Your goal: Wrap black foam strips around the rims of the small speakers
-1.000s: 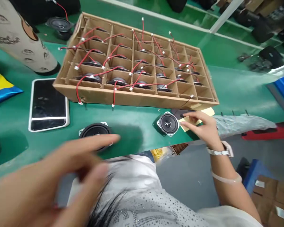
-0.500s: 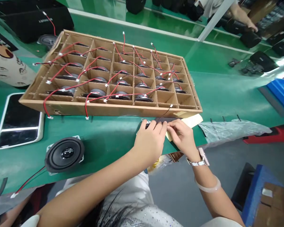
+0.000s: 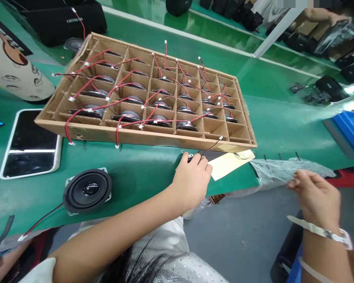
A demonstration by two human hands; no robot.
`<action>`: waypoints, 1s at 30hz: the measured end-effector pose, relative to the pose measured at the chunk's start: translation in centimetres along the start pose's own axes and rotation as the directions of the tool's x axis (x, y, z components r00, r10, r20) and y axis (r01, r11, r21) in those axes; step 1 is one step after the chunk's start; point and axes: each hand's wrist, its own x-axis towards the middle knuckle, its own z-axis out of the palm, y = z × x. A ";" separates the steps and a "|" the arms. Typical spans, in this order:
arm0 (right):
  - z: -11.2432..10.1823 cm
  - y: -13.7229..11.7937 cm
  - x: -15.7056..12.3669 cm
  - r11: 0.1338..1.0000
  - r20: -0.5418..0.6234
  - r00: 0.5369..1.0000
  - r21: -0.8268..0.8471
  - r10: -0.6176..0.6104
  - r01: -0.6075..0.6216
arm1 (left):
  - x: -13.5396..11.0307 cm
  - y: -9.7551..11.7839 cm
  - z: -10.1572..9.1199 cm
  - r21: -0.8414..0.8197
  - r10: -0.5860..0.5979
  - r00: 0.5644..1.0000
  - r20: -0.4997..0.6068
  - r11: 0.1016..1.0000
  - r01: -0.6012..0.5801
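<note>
My left hand (image 3: 191, 182) presses down at the table's front edge over a speaker (image 3: 190, 158), which it almost entirely hides. A thin dark wire with a white connector (image 3: 220, 138) rises from a black strip (image 3: 210, 155) beside that hand. A cream paper sheet (image 3: 231, 165) lies just right of the strip. My right hand (image 3: 314, 196) hangs off the table edge by a clear plastic bag (image 3: 289, 171). Its fingertips are drawn together, and I cannot tell whether they pinch anything thin. Further left, a black speaker (image 3: 87, 190) with red and black leads lies face up.
A cardboard divider tray (image 3: 141, 134) holds several wired speakers and fills the table's middle. Left of it lie a white-framed black panel (image 3: 29, 145) and a printed cylinder (image 3: 14, 67). A blue crate (image 3: 351, 131) stands right, and a co-worker's hand (image 3: 339, 17) shows far back.
My right hand has left the strip and moved right, past the table edge. The cream sheet now lies uncovered. My left hand, blurred over the large speaker earlier, stays on the small speaker.
</note>
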 end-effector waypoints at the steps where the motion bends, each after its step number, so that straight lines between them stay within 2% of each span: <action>1: -0.8 -0.2 0.2 1.000 -0.087 0.996 0.017 0.012 -0.010 | 0.0 0.1 0.0 -0.005 -0.001 1.000 -0.009 1.000 0.001; 3: -1.8 -1.2 0.2 0.999 -0.212 0.977 0.028 0.030 -0.024 | 0.1 0.2 -0.2 -0.014 -0.009 1.000 -0.011 1.000 0.009; 4: -1.8 -1.8 0.0 1.000 -0.218 0.975 0.013 0.028 -0.026 | 0.1 0.3 -0.3 -0.018 -0.014 1.000 -0.002 1.000 0.014; 5: -1.5 -2.5 -0.1 1.000 -0.181 0.983 -0.015 0.024 -0.028 | 0.1 0.3 -0.4 -0.020 -0.019 1.000 0.013 1.000 0.019; 7: 0.0 -3.5 -0.5 0.993 -0.011 0.999 -0.111 0.030 -0.031 | 0.1 0.3 -0.7 -0.022 -0.024 0.998 0.052 0.999 0.026; 10: 2.9 -3.9 -1.0 0.950 0.197 0.979 -0.313 0.055 0.010 | -0.4 0.0 -1.1 -0.018 -0.021 0.997 0.080 1.000 0.023; 14: 5.5 -3.3 -2.0 0.855 0.259 0.964 -0.511 0.055 0.089 | -0.9 0.1 -1.4 -0.001 -0.022 0.997 0.079 1.000 0.022; 16: 5.9 -3.0 -2.6 0.818 0.272 0.962 -0.560 0.034 0.130 | -0.7 0.9 -1.3 0.019 -0.017 0.998 0.060 1.000 0.015; 19: 5.9 -2.7 -2.7 0.761 0.254 0.967 -0.627 0.001 0.164 | 0.1 2.8 -0.7 0.060 0.071 0.997 0.008 0.996 -0.071; 21: 5.5 -2.5 -2.0 0.720 0.220 0.975 -0.673 -0.019 0.166 | 0.6 4.0 0.0 0.094 0.086 0.993 0.075 0.991 -0.093; 24: 4.7 -2.4 -0.2 0.665 0.188 0.981 -0.727 -0.046 0.171 | 1.2 4.6 0.8 0.134 0.023 0.976 0.215 0.990 -0.053; 30: 4.6 -2.8 4.6 0.584 0.203 0.975 -0.782 -0.089 0.216 | 0.8 3.8 0.7 0.147 0.072 0.969 0.236 0.983 -0.109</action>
